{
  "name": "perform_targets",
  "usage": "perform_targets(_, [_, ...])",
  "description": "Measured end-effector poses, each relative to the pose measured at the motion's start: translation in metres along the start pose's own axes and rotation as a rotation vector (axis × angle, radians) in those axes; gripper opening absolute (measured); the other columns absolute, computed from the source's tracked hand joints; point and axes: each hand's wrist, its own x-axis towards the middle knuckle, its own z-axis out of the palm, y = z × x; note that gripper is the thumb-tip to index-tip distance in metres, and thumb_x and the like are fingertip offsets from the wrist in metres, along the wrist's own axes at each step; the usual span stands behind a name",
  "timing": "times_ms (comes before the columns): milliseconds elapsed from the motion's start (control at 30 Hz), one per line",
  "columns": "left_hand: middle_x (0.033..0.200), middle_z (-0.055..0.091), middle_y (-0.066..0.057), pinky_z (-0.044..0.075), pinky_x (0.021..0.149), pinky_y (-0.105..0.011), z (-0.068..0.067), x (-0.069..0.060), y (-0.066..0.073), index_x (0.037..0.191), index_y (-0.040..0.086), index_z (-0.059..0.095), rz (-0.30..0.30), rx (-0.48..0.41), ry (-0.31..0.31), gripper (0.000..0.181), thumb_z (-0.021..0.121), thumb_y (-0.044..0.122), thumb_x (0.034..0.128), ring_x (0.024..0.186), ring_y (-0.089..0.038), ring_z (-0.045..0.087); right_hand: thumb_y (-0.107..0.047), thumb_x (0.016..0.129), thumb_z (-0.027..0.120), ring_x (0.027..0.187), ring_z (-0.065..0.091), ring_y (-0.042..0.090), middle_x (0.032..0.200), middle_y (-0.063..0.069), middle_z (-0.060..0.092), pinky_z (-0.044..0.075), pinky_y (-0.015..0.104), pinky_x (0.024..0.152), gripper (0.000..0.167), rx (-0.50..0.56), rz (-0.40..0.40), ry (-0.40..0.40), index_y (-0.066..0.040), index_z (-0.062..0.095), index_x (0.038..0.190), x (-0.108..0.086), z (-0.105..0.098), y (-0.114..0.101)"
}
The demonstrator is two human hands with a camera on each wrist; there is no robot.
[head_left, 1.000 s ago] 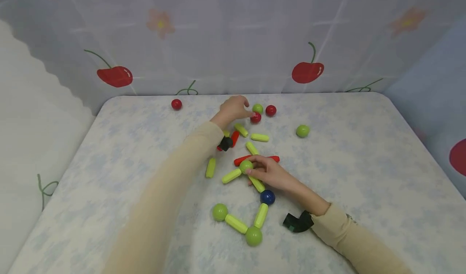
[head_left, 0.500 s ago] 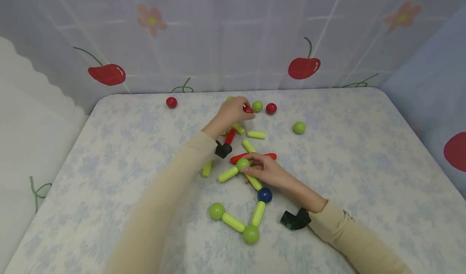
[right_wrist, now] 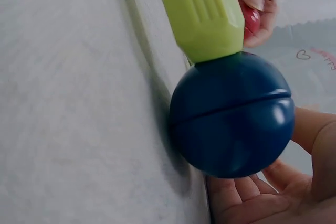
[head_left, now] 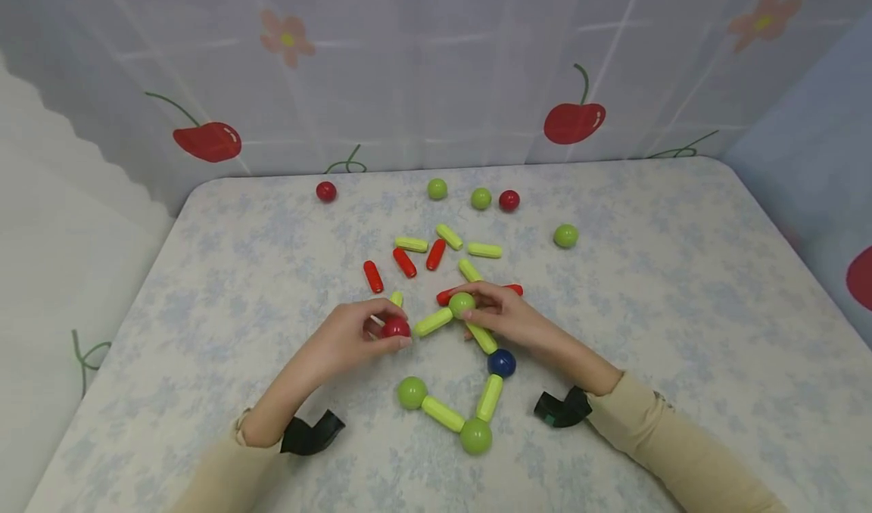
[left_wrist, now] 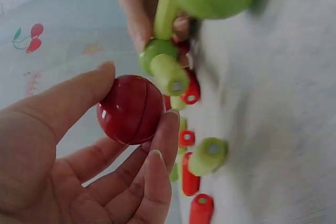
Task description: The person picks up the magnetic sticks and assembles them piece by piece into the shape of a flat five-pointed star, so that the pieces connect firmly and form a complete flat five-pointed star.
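Note:
My left hand (head_left: 341, 339) pinches a red ball (head_left: 396, 329) between thumb and fingers, just left of the free end of a yellow-green rod (head_left: 433, 321). In the left wrist view the red ball (left_wrist: 131, 109) is apart from that rod (left_wrist: 169, 74), whose end bears a small grey disc. My right hand (head_left: 514, 320) pinches the green ball (head_left: 462, 305) at the rod's other end. From there a chain of rods bends through a blue ball (head_left: 501, 363) and a front green ball (head_left: 476, 436) to another green ball (head_left: 412, 393).
Loose red rods (head_left: 372, 277) and yellow-green rods (head_left: 484, 250) lie behind the hands. Along the far edge sit a red ball (head_left: 326, 191), a green ball (head_left: 437, 188) and others. Another green ball (head_left: 565, 235) lies to the right. A cherry-print curtain (head_left: 436, 74) hangs behind.
My left hand has picked up the red ball from the far side of the table and brought it near, beside the chain. The right hand has kept its hold on the green ball.

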Motion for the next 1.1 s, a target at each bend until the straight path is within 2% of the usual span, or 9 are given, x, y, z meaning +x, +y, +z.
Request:
perform_targets(100, [0.091,0.062,0.004,0.049,0.067,-0.029,0.010,-0.006,-0.005,0.106,0.013,0.065,-0.025,-0.024,0.006,0.027,0.075,0.021,0.0816,0.081,-0.013,0.060,-0.010,0.095,0.055,0.080,0.064,0.032,0.110,0.017,0.058,0.049,0.035,0.076,0.039,0.020,0.004,0.006,0.001,0.047,0.131,-0.002,-0.001,-0.001])
perform_targets(233, [0.091,0.063,0.005,0.049,0.068,-0.029,0.019,-0.004,-0.007,0.106,0.012,0.066,-0.037,-0.050,0.029,0.026,0.074,0.019,0.0822,0.083,-0.013,0.061,-0.010,0.095,0.056,0.083,0.063,0.033,0.113,0.018,0.057,0.049,0.036,0.076,0.040,0.063,0.015,0.008,0.001,0.046,0.132,-0.004,-0.001,-0.001])
perform_targets(400, [0.088,0.063,0.005,0.049,0.067,-0.029,0.024,-0.003,-0.007,0.107,0.011,0.066,-0.031,-0.049,0.081,0.028,0.075,0.015,0.0808,0.082,-0.013,0.061,-0.011,0.094,0.057,0.085,0.064,0.032,0.114,0.018,0.057,0.050,0.038,0.077,0.041,0.102,0.041,0.008,0.001,0.046,0.132,-0.005,-0.001,-0.001])
perform_targets(533, [0.095,0.063,0.003,0.050,0.070,-0.027,0.025,-0.002,-0.007,0.110,0.010,0.066,-0.010,-0.057,0.124,0.032,0.076,0.013,0.0795,0.083,-0.013,0.061,-0.013,0.094,0.058,0.083,0.064,0.031,0.114,0.018,0.056,0.051,0.038,0.075,0.038,0.102,0.057,0.016,-0.001,0.047,0.129,-0.006,-0.001,-0.003])
perform_targets(633, [0.100,0.061,0.002,0.050,0.073,-0.026,0.026,0.000,-0.007,0.112,0.008,0.066,0.031,-0.073,0.144,0.035,0.076,0.010,0.0790,0.084,-0.013,0.060,-0.014,0.093,0.059,0.080,0.063,0.029,0.113,0.016,0.055,0.051,0.038,0.072,0.030,0.006,0.018,0.004,-0.002,0.052,0.120,-0.006,0.001,-0.005])
perform_targets(767, [0.102,0.060,0.000,0.050,0.074,-0.026,0.029,0.006,-0.008,0.114,0.005,0.065,0.104,-0.107,0.128,0.037,0.076,0.009,0.0792,0.086,-0.013,0.060,-0.017,0.090,0.065,0.084,0.057,0.021,0.103,0.005,0.059,0.047,0.036,0.075,0.022,-0.269,-0.080,0.004,-0.008,0.062,0.109,-0.006,0.004,-0.005])
perform_targets(833, [0.104,0.060,-0.001,0.050,0.075,-0.026,0.031,0.009,-0.009,0.115,0.006,0.064,0.129,-0.112,0.105,0.038,0.076,0.010,0.0797,0.088,-0.014,0.061,-0.019,0.087,0.068,0.086,0.055,0.018,0.097,-0.001,0.060,0.045,0.036,0.076,0.022,-0.373,-0.104,0.014,-0.012,0.066,0.107,-0.006,0.006,-0.005])
perform_targets(933, [0.106,0.058,-0.002,0.050,0.073,-0.026,0.032,0.011,-0.008,0.119,0.008,0.062,0.141,-0.042,0.105,0.043,0.077,0.011,0.0783,0.087,-0.014,0.059,-0.021,0.086,0.070,0.087,0.053,0.017,0.091,-0.004,0.061,0.044,0.036,0.077,0.023,-0.432,-0.114,0.022,-0.012,0.068,0.106,-0.006,0.008,-0.004])
perform_targets(1100, [0.101,0.051,-0.004,0.044,0.061,-0.030,0.029,0.010,-0.008,0.124,0.011,0.058,0.085,0.226,0.200,0.058,0.083,0.018,0.0718,0.078,-0.016,0.049,-0.020,0.085,0.071,0.086,0.053,0.017,0.090,-0.004,0.061,0.044,0.034,0.076,0.021,-0.446,-0.115,0.048,-0.011,0.069,0.104,-0.006,0.007,-0.003])
